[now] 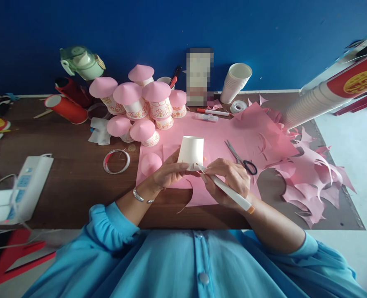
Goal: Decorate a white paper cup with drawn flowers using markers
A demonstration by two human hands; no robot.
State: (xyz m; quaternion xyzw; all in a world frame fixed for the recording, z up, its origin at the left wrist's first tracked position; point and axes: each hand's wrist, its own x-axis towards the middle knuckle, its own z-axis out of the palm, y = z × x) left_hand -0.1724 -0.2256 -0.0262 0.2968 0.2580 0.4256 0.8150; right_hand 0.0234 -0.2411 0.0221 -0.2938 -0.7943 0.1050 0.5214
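A white paper cup (192, 150) is held by my left hand (170, 169), its wide plain side facing up and small orange-brown marks near the edge closest to me. My right hand (228, 180) grips a white marker (231, 193) with an orange end, and the marker's tip touches or nearly touches the marked edge of the cup. Pink paper (208, 196) lies beneath both hands. Just left of my left hand is a pink paper cone (151, 164). Black-handled scissors (241, 158) lie partly open beyond my right hand.
Decorated cups with pink cone tops (128, 99) stand at the back left. Stacked white cups (237, 80) are behind. Pink scraps (310, 178) and a long cup stack (310, 103) are at right. A tape roll (116, 161) and power strip (28, 186) lie left.
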